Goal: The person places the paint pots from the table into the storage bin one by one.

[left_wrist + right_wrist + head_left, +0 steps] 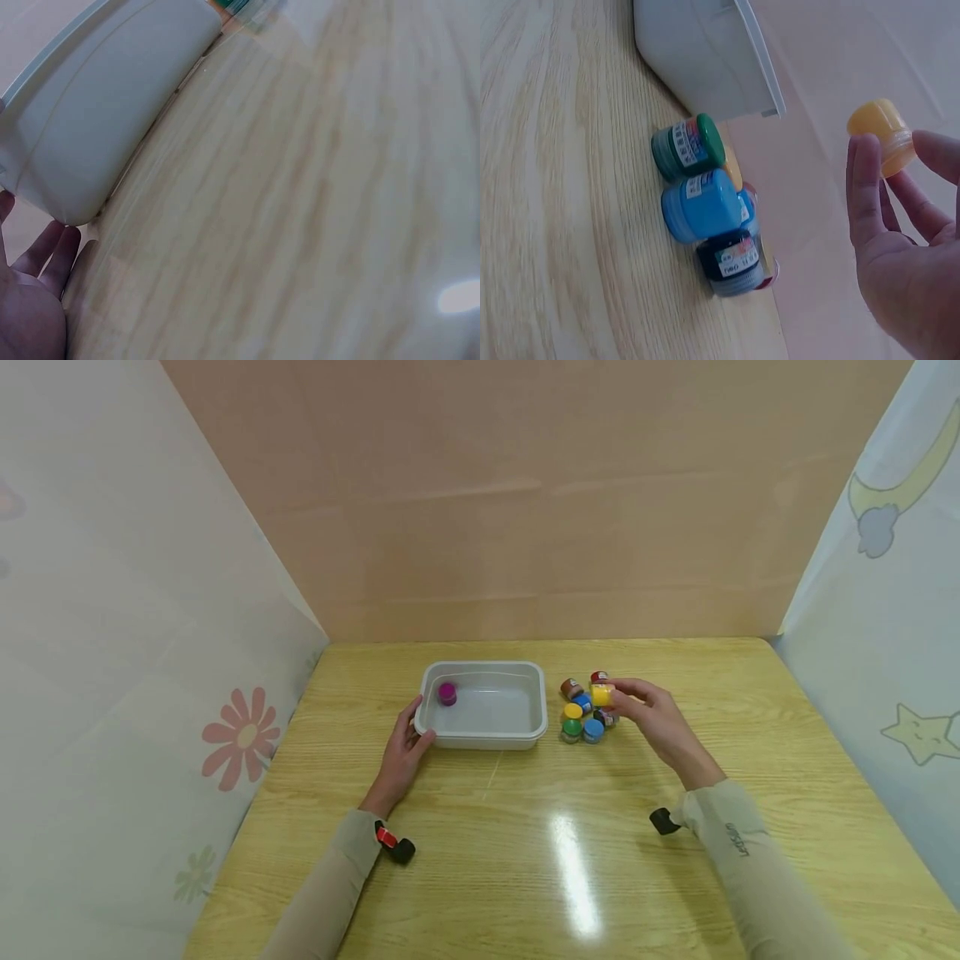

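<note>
pinch control governs this step. the right hand grips the yellow paint jar between thumb and fingertips, raised at the jar cluster to the right of the white plastic tub. keep the jar centred between the digits; an off-centre pinch is likely to let it roll. lift clear before any sideways travel, since the green paint jar, blue paint jar and dark-lidded paint jar sit touching and could be knocked together. the left hand rests nearly straight fingers against the tub's near left corner; apply light pressure to prevent sliding. inside the tub, allow clearance around the purple paint jar. the yellow lid appears seated, though the right wrist view is too soft to confirm.
</note>
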### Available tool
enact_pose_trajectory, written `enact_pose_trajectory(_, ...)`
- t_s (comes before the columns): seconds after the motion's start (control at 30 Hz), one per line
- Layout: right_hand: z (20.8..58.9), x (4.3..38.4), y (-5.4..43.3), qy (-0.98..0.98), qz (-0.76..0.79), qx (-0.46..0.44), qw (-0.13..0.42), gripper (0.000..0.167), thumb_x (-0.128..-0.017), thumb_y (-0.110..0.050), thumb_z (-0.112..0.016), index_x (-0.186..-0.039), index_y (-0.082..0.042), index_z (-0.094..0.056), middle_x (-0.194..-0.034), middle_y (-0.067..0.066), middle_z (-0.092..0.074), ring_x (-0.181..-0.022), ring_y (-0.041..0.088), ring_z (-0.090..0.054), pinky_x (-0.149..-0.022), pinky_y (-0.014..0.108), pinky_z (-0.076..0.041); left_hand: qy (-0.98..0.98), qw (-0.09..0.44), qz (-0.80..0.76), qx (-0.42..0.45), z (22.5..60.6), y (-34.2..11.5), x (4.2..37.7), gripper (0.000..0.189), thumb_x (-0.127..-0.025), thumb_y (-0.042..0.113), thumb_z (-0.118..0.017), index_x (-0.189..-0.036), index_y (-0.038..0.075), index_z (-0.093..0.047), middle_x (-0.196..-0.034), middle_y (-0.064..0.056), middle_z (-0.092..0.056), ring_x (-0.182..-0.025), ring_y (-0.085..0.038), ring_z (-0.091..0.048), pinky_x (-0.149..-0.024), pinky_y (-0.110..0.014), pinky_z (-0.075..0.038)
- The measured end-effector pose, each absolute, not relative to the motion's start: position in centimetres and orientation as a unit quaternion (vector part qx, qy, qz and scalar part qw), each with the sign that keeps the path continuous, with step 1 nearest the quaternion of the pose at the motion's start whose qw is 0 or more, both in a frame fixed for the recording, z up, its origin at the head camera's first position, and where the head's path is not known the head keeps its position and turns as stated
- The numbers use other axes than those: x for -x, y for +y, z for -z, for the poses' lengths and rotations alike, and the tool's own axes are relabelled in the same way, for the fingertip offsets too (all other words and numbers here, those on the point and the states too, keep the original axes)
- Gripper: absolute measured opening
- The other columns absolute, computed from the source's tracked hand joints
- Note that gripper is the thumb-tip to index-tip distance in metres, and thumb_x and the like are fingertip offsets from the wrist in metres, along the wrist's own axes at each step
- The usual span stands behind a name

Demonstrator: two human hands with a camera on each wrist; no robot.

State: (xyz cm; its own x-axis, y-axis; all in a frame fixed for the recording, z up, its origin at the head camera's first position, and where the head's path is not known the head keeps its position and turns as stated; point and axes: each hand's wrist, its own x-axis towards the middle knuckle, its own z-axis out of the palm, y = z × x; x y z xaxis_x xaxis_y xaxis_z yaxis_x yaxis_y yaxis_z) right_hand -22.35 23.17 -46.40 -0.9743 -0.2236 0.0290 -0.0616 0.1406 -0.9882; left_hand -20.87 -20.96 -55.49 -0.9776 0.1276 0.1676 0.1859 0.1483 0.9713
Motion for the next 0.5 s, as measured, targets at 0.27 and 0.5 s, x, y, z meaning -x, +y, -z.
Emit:
enact_pose_trajectory(0.27,46.3,23.0,21.2,0.722,0.678,0.115,0.073,0.053,-0.108,-0.026,-0.057,-0.143,0.011,-0.047,-0.126,0.002,-0.057,-0.099,0.014,-0.074,-0.093,0.026,-0.059,-0.759,0.030,0.642,0.103,55.7,-20.9,20.9,0.067,-0.107,0.019,-0.059,-0.164,0.031,-0.027,-0.171,0.000,-0.027,-0.150,-0.032,-0.042,-0.120,-0.052,-0.037)
enact_pose_trajectory(0.5,46.0,23.6,19.1,0.689,0.708,0.126,0.086,0.050,-0.107,-0.021,-0.059,-0.142,0.013,-0.047,-0.121,0.004,-0.060,-0.097,0.011,-0.071,-0.093,0.024,-0.059,-0.763,0.031,0.636,0.110,55.7,-21.3,21.1,0.065,-0.107,0.021,-0.059,-0.163,0.033,-0.028,-0.170,0.000,-0.027,-0.150,-0.031,-0.042,-0.120,-0.052,-0.037)
